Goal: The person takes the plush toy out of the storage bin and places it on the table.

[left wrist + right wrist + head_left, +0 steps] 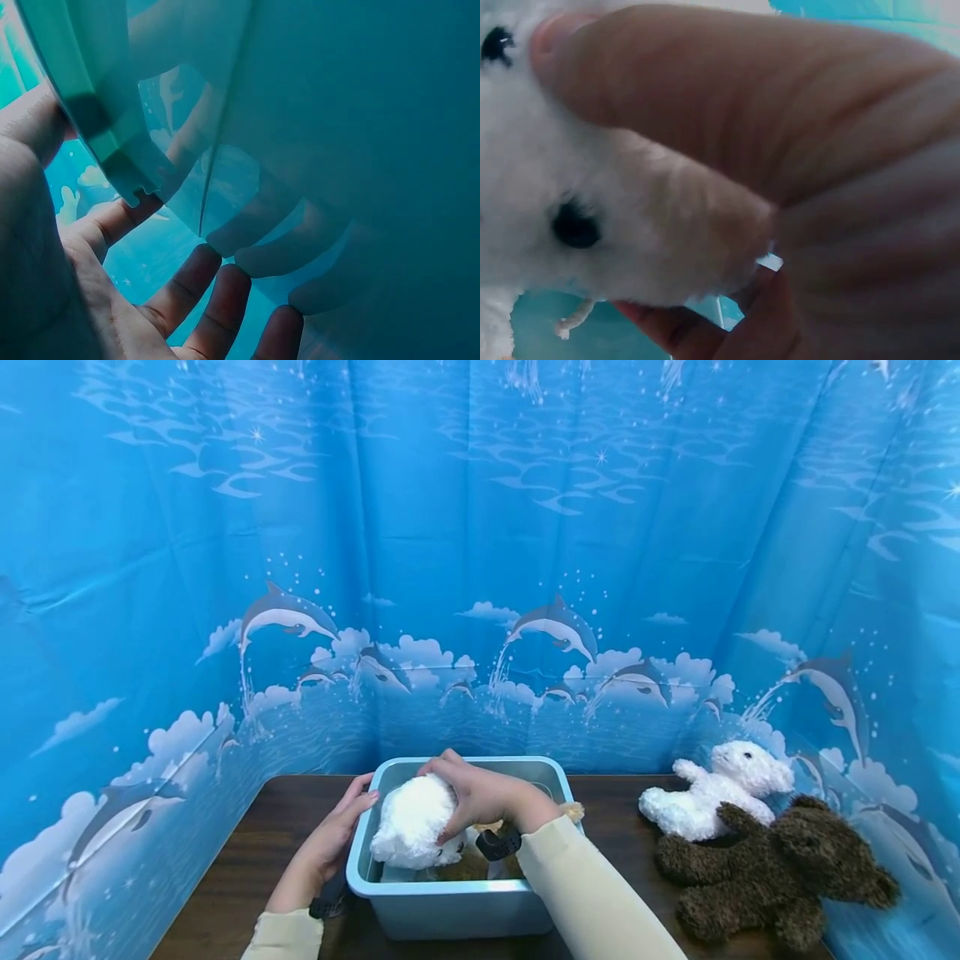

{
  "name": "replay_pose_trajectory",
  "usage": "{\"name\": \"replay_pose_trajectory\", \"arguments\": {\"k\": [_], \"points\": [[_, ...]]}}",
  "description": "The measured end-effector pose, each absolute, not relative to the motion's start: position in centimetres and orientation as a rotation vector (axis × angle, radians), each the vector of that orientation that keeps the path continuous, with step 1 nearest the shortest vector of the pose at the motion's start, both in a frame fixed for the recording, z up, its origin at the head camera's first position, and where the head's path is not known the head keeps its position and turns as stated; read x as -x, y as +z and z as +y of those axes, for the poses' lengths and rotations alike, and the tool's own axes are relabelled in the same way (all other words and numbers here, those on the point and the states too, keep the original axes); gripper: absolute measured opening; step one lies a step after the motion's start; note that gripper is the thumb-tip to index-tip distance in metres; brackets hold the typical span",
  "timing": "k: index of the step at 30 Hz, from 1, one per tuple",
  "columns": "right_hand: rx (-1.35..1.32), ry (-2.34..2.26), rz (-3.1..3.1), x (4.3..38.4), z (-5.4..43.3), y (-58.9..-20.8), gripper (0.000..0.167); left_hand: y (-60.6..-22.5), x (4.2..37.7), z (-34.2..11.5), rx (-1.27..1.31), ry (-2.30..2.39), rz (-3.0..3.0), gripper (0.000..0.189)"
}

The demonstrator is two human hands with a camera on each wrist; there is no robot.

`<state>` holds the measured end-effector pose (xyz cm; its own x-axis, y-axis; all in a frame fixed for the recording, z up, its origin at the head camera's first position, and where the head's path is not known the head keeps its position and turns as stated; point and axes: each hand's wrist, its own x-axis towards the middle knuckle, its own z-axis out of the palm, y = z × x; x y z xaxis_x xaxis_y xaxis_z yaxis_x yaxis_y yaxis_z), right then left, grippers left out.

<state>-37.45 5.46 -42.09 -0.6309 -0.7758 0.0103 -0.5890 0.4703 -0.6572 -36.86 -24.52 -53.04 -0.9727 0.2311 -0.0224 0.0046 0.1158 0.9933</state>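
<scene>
A light blue plastic bin [461,914] stands on the dark wooden table. My left hand [327,843] holds its left wall, with the thumb over the rim and the fingertips against the outside, as the left wrist view shows. Inside the bin, my right hand [480,795] grips a fluffy white stuffed animal [411,822] by its head. The thumb lies beside one black eye in the right wrist view, and other fingers show below the head. A tan fuzzy piece [573,812] pokes over the bin's right rim, and more brownish material lies under the right wrist, partly hidden.
At the table's right lie a white stuffed animal [731,789] and a dark brown stuffed animal [772,868], overlapping in this view. A blue curtain [465,568] printed with dolphins hangs behind and along both sides of the table [247,860].
</scene>
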Motion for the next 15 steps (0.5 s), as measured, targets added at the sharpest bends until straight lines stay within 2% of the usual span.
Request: {"name": "replay_pose_trajectory", "arguments": {"k": [6,15], "points": [[1.162,-0.945,2.405,37.67,5.57,-42.22,0.079,-52.99,36.83,-24.49,-0.237,1.976,2.199,0.058],[1.109,-1.267,2.374,37.96,5.62,-42.19,0.072,-53.06,36.84,-24.57,-0.291,1.973,2.191,0.060]]}}
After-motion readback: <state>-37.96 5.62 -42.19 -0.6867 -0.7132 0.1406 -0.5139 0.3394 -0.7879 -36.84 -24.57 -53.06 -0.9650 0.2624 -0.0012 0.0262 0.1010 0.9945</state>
